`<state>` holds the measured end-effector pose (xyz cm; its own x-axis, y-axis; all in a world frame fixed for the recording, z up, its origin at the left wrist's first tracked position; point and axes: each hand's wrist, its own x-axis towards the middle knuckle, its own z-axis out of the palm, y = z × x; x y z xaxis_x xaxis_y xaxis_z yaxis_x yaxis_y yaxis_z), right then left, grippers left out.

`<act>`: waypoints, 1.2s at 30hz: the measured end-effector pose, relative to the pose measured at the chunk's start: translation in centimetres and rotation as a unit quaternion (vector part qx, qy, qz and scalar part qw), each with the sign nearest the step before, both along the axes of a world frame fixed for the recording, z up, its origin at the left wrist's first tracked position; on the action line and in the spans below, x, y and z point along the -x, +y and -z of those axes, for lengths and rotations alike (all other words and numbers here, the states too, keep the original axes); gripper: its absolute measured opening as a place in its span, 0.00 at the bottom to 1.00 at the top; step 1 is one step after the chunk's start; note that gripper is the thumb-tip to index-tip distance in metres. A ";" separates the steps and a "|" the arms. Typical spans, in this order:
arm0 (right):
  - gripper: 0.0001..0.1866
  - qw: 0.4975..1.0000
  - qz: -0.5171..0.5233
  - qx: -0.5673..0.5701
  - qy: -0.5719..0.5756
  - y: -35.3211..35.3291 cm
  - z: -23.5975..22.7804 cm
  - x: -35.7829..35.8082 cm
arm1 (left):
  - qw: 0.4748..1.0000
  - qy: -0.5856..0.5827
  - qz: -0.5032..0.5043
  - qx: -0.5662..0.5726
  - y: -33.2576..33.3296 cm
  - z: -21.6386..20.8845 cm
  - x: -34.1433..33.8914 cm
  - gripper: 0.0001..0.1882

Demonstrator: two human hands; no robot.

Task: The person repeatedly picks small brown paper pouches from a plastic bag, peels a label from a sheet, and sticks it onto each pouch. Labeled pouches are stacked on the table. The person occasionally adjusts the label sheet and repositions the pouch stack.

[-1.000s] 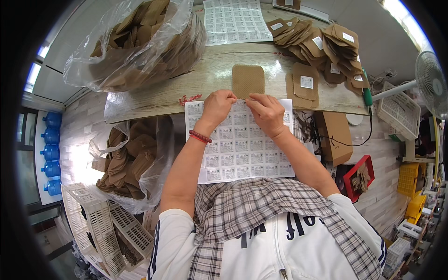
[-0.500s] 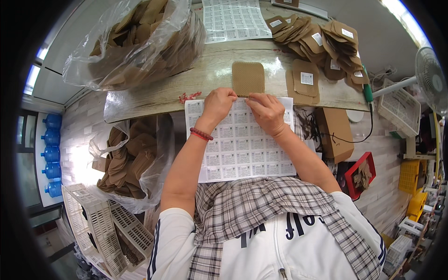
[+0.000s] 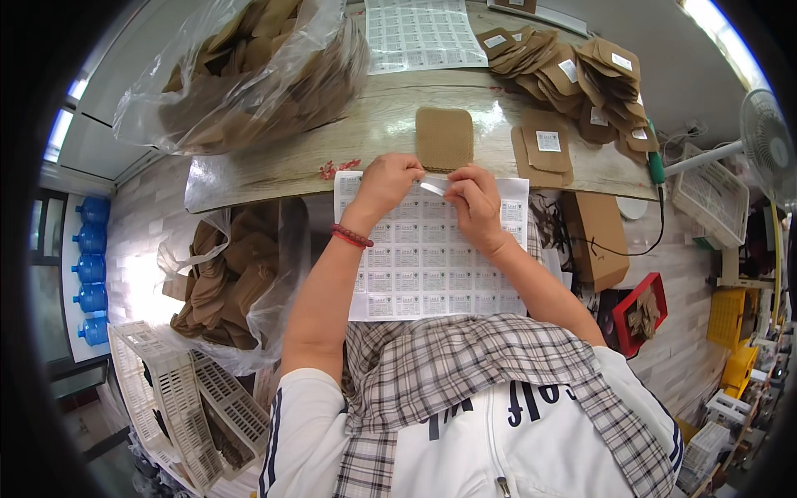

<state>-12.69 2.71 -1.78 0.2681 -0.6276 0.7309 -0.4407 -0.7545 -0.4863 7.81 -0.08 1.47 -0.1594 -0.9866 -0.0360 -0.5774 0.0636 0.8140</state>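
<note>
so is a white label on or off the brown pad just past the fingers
Off: the brown pad shows a plain upper face, unlike the labelled pad to its right.

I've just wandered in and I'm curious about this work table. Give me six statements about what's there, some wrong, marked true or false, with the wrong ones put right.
1. The right hand holds a small white rectangular label. True.
2. The red beaded bracelet is on the right wrist. False: it is on the left wrist.
3. The brown textured pad with rounded corners, just ahead of the hands, bears a white label. False: its visible face is bare.
4. A clear plastic bag of brown pieces sits on the wood-patterned table. True.
5. The white round fan stands at the picture's left. False: it is at the right.
6. A white sheet of printed labels shows between the forearms. True.
</note>
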 end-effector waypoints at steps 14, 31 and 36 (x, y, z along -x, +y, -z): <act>0.04 0.849 -0.012 -0.468 -0.243 -11.4 -1.1 1.3 | 0.943 -0.078 0.044 0.320 0.5 0.5 2.9 0.04; 0.05 0.899 0.086 -0.418 -0.100 -11.5 0.1 -0.6 | 0.941 -0.071 0.029 0.329 0.3 0.8 2.8 0.03; 0.06 0.909 0.107 -0.396 -0.071 -11.4 0.5 -0.6 | 0.946 -0.073 0.033 0.314 0.3 0.9 2.7 0.03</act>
